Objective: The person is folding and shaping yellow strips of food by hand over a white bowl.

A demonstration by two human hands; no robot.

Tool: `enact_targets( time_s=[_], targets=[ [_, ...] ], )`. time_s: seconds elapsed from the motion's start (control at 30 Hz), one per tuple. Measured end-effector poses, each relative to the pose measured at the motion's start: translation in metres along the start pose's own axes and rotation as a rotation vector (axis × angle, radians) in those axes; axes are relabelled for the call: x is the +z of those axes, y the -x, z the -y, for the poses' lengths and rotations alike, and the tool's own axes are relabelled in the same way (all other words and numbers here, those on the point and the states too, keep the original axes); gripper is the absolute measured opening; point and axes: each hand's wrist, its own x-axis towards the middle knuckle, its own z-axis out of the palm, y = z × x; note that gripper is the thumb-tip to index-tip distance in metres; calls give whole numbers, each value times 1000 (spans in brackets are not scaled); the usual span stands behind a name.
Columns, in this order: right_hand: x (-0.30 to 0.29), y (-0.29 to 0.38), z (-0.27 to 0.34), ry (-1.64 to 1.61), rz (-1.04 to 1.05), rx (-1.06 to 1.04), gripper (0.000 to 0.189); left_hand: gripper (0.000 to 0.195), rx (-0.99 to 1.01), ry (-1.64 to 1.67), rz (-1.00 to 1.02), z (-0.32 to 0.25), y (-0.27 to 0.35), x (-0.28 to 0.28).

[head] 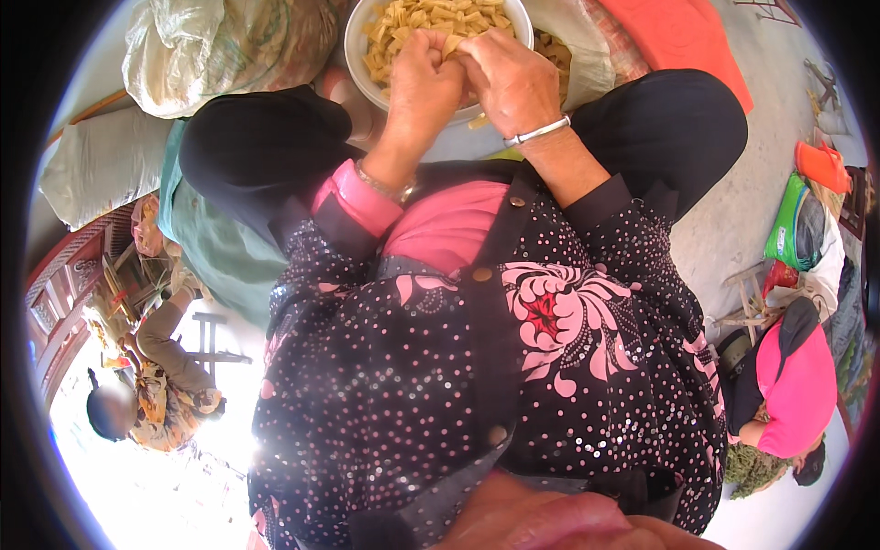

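Over a white bowl (354,51) between my knees, my two hands meet at the fingertips. My left hand (423,89) and my right hand (514,81) pinch a small yellowish-tan piece (452,45) between them. Its lower part is hidden by my fingers. Many similar tan cut pieces (440,15), food-like strips and chunks, fill the bowl. A silver bangle (540,130) circles my right wrist. Beside the bowl on the right, an open pale sack (584,48) holds browner pieces (553,55), partly covered by my right hand.
A full clear plastic bag (227,55) stands ahead of my left knee. Orange-red sheeting (687,41) lies past my right knee. One person (165,399) sits at left; another, in a pink top (797,385), bends at right near a wooden stool (746,302) and a green bag (790,220).
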Motion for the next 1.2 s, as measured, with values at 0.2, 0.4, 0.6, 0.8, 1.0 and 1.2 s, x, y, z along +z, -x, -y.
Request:
enact_targets(
  time_s=[0.2,0.4,0.6,0.8,1.0,1.2],
  targets=[
    [5,2,-10,-187,9,120,22,21,41,-21,4,3,2,-1],
    [10,5,-22,-567,67,261,22,20,25,-105,33,-2,3,-2],
    [13,5,-39,-892,300,576,29,25,31,-163,148,15,-3,-12],
    [28,11,-47,-673,166,482,21,33,69,-174,250,5,1,-8],
    [35,13,-33,-453,1,471,8,32,138,-305,185,23,1,-1],
    [36,15,-54,-982,272,593,6,26,120,-380,139,18,-7,-18]
  ],
)
